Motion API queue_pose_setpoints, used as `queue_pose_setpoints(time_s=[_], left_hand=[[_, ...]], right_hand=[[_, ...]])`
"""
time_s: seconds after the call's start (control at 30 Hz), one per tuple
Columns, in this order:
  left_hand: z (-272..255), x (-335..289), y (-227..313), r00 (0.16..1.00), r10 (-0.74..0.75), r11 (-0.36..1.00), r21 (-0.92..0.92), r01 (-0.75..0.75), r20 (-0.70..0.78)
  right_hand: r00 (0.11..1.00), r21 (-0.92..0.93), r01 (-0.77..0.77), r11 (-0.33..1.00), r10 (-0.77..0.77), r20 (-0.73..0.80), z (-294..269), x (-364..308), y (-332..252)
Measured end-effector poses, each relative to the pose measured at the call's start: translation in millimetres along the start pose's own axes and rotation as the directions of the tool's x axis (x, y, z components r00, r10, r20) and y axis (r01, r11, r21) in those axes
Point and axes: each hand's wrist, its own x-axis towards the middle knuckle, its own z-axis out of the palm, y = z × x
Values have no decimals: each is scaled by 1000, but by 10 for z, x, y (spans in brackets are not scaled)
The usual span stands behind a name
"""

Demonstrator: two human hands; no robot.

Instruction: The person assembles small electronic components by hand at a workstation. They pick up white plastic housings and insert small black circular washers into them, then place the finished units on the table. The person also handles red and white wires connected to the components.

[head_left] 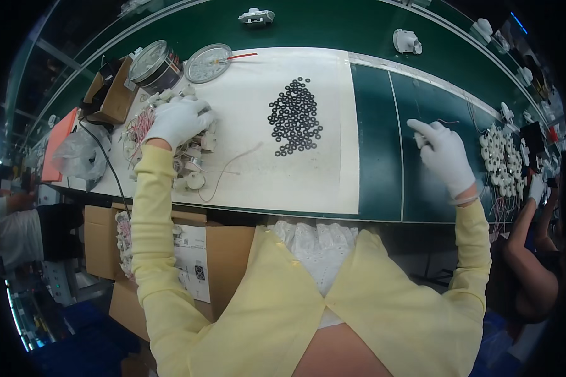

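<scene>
My left hand, in a white glove, rests on a heap of small white round parts with thin red and white wires. Its fingers curl down into the heap; what lies under them is hidden. Over the green bench top at the right is my right hand, gloved too. Its index finger points out to the left and the other fingers are bent, with nothing plainly visible in them. Many small black rings lie spread on the white sheet between my hands.
At the back left stand a tin, a round lid with a red stick, and a cardboard box. More white wired parts are grouped at the right, near another person's gloved hand. An open carton sits below the bench.
</scene>
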Motion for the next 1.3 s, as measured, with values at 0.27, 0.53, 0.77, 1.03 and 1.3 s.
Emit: queue_pose_setpoints(time_s=[0.27,0.53,0.77,1.03,1.3], left_hand=[[-561,-478,1281,748,150,903,-219,-370,-647],[793,1097,1222,821,227,808,-370,-459,-524],[676,1201,1364,805,428,653,-475,-590,-411],[622,670,1495,699,534,617,-346,-707,-475],[614,275,1409,763,334,741,-346,-576,-554]], right_hand=[[996,-191,85,978,-90,-15,26,-281,-310],[977,-165,26,986,-60,-203,289,-218,-296],[991,-167,-38,985,15,-134,217,-270,-309],[997,-258,47,965,-30,69,116,-116,-476],[990,-202,121,972,-104,95,195,94,-562]])
